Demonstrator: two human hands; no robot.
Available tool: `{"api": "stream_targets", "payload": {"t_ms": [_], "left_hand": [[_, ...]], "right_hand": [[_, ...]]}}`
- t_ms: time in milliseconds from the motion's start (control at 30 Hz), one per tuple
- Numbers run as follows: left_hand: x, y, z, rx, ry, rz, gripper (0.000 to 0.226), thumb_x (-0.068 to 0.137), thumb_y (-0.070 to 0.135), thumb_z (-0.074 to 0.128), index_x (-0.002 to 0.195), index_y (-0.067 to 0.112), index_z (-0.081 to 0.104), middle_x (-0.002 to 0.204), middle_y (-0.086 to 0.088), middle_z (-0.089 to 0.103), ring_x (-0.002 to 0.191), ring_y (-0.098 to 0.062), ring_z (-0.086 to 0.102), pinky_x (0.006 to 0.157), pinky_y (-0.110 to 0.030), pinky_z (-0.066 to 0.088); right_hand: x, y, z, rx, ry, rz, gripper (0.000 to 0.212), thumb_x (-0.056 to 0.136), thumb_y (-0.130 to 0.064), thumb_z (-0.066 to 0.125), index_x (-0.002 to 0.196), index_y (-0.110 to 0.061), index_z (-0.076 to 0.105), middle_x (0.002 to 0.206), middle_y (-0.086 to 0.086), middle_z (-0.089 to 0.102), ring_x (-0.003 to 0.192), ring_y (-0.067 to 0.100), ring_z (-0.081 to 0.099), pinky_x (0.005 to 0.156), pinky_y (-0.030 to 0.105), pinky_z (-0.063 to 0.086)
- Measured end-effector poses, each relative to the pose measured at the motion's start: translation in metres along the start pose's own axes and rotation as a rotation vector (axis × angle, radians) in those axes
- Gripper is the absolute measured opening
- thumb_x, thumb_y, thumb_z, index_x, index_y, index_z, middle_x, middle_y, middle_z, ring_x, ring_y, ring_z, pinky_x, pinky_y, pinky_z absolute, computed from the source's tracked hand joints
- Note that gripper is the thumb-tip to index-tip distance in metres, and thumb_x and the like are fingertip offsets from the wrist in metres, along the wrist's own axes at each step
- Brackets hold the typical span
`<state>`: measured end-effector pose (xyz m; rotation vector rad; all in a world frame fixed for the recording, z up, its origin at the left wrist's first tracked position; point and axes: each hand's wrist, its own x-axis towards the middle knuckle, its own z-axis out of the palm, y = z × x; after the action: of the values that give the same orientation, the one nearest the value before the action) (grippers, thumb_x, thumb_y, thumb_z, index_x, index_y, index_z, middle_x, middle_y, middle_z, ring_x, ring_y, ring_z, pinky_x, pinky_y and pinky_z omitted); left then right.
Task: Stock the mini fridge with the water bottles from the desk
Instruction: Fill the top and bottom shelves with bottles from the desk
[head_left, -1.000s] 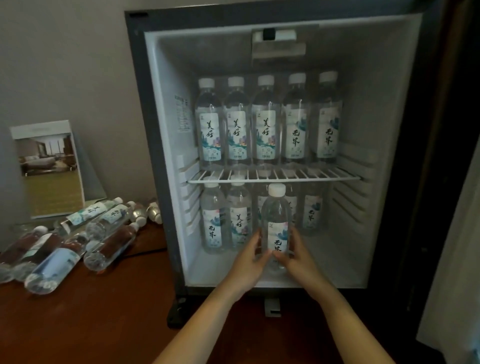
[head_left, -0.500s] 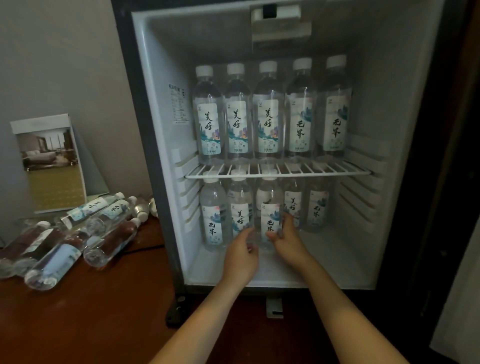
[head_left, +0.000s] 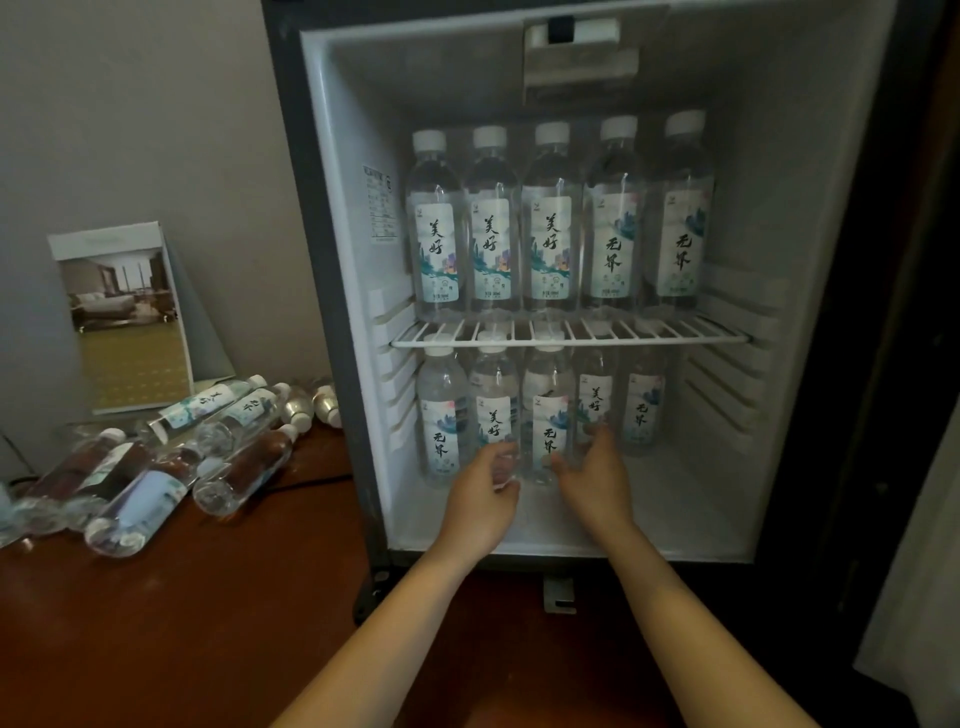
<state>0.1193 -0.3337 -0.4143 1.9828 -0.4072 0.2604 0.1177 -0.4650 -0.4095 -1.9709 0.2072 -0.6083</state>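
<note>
The open mini fridge (head_left: 340, 249) stands on the wooden desk (head_left: 182, 634). A row of several upright water bottles (head_left: 553, 228) fills its wire shelf (head_left: 675, 340). Below, another row of several stands on the fridge floor. Both my hands reach in around the middle bottle (head_left: 546, 410) of that lower row. My left hand (head_left: 483, 493) curls its fingers against the bottle's left side. My right hand (head_left: 595, 478) has its thumb on the front and its fingers behind the right side. Several more bottles (head_left: 239, 467) lie on their sides on the desk, left of the fridge.
A folded brochure card (head_left: 130, 322) leans against the wall behind the lying bottles. A dark cable (head_left: 311, 480) runs along the desk to the fridge. The dark fridge door (head_left: 883, 364) stands open at the right, with a pale curtain (head_left: 919, 571) beyond it.
Both hands carried one bottle from the front of the fridge floor back into the lower row, where it now stands in line. My view has moved closer.
</note>
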Motion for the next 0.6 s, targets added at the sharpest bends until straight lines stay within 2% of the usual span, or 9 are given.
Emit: {"api": "stream_targets", "payload": {"t_ms": [67,133,200,300,333,433,500,600], "left_hand": [[-0.007,0.002,-0.008,-0.032,0.017,0.013,0.034,0.091,0.001,0.052,0.123,0.012,0.054,0.104,0.003,0.058,0.096,-0.006,0.055,0.074,0.001,0.039],[-0.015,0.003,-0.016,-0.040,0.033,0.016,0.027,0.092,0.003,0.052,0.116,0.014,0.059,0.097,0.007,0.059,0.093,-0.005,0.057,0.074,0.001,0.039],[-0.023,0.003,-0.026,-0.055,0.043,0.007,0.021,0.092,0.004,0.051,0.106,0.015,0.062,0.092,0.009,0.060,0.091,-0.005,0.058,0.076,-0.003,0.041],[-0.036,-0.004,-0.051,-0.077,0.089,-0.014,0.023,0.091,0.001,0.052,0.091,0.021,0.063,0.088,0.007,0.063,0.087,-0.009,0.060,0.084,-0.022,0.046],[-0.040,-0.008,-0.061,-0.083,0.125,-0.010,0.026,0.090,0.001,0.054,0.086,0.025,0.063,0.085,0.008,0.064,0.083,-0.008,0.060,0.082,-0.026,0.047],[-0.053,-0.022,-0.098,-0.090,0.217,-0.037,0.033,0.089,0.001,0.055,0.080,0.031,0.063,0.082,0.011,0.066,0.079,-0.003,0.062,0.076,-0.025,0.049],[-0.060,-0.031,-0.124,-0.087,0.273,-0.077,0.031,0.090,0.002,0.052,0.081,0.029,0.063,0.084,0.010,0.066,0.085,-0.003,0.063,0.079,-0.026,0.050],[-0.069,-0.051,-0.163,-0.080,0.389,-0.139,0.024,0.090,0.002,0.052,0.087,0.023,0.064,0.082,0.008,0.065,0.082,-0.004,0.062,0.079,-0.028,0.050]], "right_hand": [[-0.013,-0.009,0.002,0.017,0.111,-0.017,0.020,0.088,-0.014,0.061,0.106,-0.011,0.052,0.098,0.006,0.060,0.094,0.023,0.059,0.070,0.023,0.040],[-0.025,-0.021,0.010,0.026,0.074,-0.063,0.002,0.091,-0.014,0.055,0.089,-0.013,0.055,0.082,0.001,0.058,0.078,0.017,0.056,0.058,0.020,0.037],[-0.035,-0.030,0.023,0.069,-0.021,-0.071,0.011,0.092,-0.015,0.054,0.082,-0.013,0.058,0.075,0.000,0.059,0.074,0.016,0.056,0.058,0.019,0.040],[-0.053,-0.048,0.044,0.173,-0.128,-0.044,0.017,0.090,-0.014,0.055,0.074,-0.017,0.058,0.073,0.006,0.063,0.073,0.023,0.062,0.068,0.036,0.051],[-0.058,-0.054,0.051,0.196,-0.153,-0.040,0.017,0.090,-0.014,0.055,0.074,-0.015,0.059,0.072,0.008,0.063,0.070,0.024,0.061,0.066,0.037,0.050],[-0.074,-0.069,0.074,0.245,-0.262,-0.018,0.016,0.091,-0.011,0.054,0.075,-0.010,0.058,0.065,0.007,0.059,0.058,0.018,0.057,0.054,0.026,0.047],[-0.084,-0.078,0.092,0.268,-0.327,-0.003,0.022,0.092,-0.011,0.054,0.070,-0.012,0.056,0.062,0.005,0.057,0.056,0.017,0.055,0.052,0.027,0.047],[-0.098,-0.088,0.123,0.277,-0.420,-0.013,0.024,0.091,-0.014,0.056,0.067,-0.015,0.054,0.058,0.003,0.057,0.051,0.017,0.055,0.048,0.024,0.044]]}}
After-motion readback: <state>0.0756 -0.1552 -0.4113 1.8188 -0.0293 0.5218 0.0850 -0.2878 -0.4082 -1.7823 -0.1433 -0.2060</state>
